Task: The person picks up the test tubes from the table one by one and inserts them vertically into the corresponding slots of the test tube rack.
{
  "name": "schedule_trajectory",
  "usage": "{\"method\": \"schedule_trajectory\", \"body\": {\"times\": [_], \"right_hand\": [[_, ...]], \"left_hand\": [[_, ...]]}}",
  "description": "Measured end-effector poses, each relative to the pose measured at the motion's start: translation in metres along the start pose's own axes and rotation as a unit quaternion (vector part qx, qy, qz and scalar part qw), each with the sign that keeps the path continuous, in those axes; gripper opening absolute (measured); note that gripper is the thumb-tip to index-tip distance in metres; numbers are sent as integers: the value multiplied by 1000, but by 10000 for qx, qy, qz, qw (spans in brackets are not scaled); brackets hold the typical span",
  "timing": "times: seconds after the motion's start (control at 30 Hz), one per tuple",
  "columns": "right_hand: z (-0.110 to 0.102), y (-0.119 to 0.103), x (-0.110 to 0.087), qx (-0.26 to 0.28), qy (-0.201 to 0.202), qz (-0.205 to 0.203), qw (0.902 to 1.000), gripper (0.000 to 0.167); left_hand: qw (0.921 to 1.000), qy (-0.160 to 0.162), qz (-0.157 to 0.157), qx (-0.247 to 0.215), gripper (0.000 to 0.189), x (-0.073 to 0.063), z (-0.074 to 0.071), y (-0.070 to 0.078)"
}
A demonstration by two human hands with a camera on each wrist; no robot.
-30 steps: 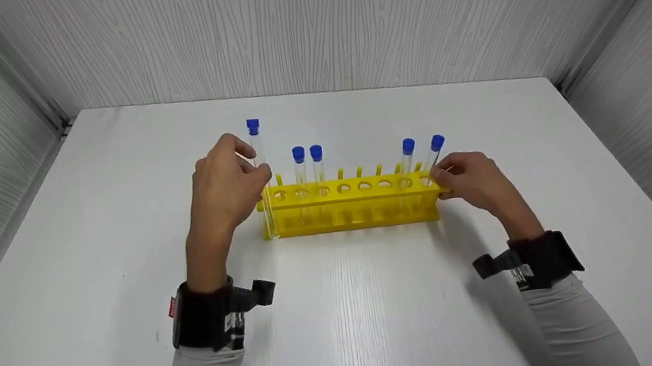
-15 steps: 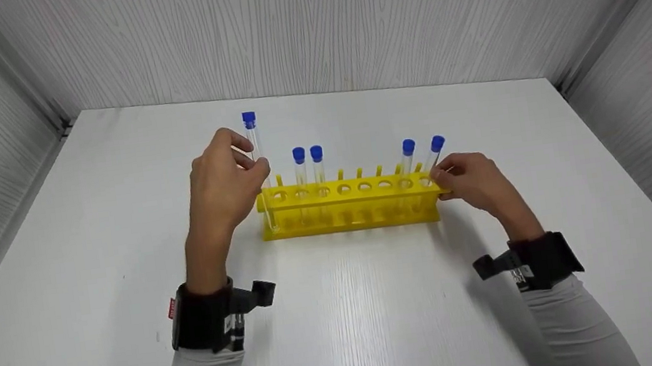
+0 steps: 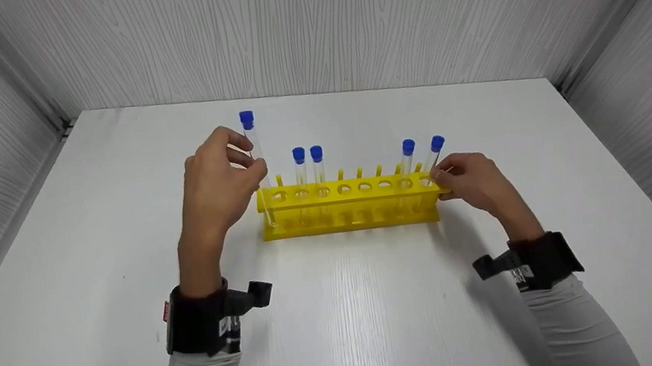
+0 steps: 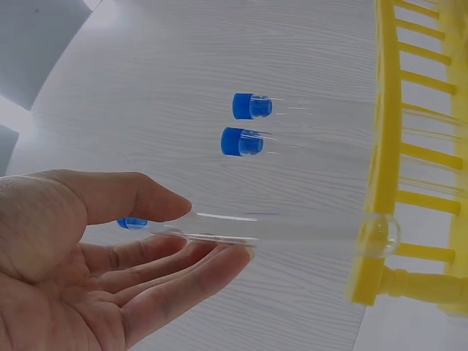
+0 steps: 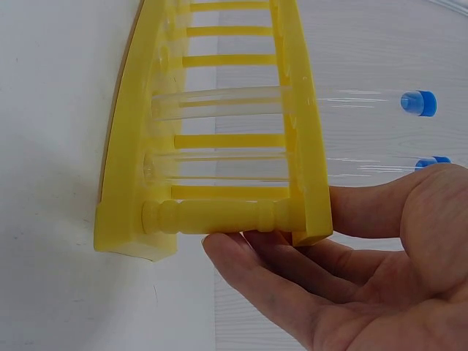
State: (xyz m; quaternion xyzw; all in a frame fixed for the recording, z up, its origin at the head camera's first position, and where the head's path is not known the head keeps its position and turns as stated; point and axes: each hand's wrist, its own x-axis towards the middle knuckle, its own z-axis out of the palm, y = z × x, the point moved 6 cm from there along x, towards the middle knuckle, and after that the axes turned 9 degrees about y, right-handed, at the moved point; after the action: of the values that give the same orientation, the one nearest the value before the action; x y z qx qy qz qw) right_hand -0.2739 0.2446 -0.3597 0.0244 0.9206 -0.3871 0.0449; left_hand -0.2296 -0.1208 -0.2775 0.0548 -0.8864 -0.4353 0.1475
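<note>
My left hand (image 3: 215, 182) pinches a clear test tube (image 4: 307, 235) between thumb and fingers. The tube has a blue stopper (image 3: 247, 119) and leans slightly, stopper end to the left. In the left wrist view its rounded bottom overlaps the top plate of the yellow test tube rack (image 3: 353, 197), near the rack's left end. At the other end, my right hand (image 3: 470, 179) grips the rack, thumb on the top plate and fingertips under it beside the end post (image 5: 219, 217).
Two stoppered tubes (image 3: 300, 170) stand in the rack's left part. Two more tubes (image 3: 407, 159) stand tilted at its right end. Several holes between them hold nothing. White panels (image 3: 318, 26) wall the white table (image 3: 356, 317) at the back and sides.
My left hand has moved slightly up and to the left with the test tube, whose bottom has risen and whose lean has grown. The right hand and rack have stayed put.
</note>
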Motion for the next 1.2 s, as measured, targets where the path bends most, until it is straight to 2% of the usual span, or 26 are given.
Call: {"method": "schedule_trajectory", "body": {"times": [0.57,0.87,1.2], "right_hand": [[0,0,0,-32,2,-18,10000,37],[-1,-1,-2,37,33,-174,9998,38],[-1,0,0,-36,27,-42,10000,37]], "left_hand": [[9991,182,190,-320,27,-4,-13,7],[9979,310,358,-444,25,-5,-14,8],[9974,365,376,-504,25,-5,-15,9]]}}
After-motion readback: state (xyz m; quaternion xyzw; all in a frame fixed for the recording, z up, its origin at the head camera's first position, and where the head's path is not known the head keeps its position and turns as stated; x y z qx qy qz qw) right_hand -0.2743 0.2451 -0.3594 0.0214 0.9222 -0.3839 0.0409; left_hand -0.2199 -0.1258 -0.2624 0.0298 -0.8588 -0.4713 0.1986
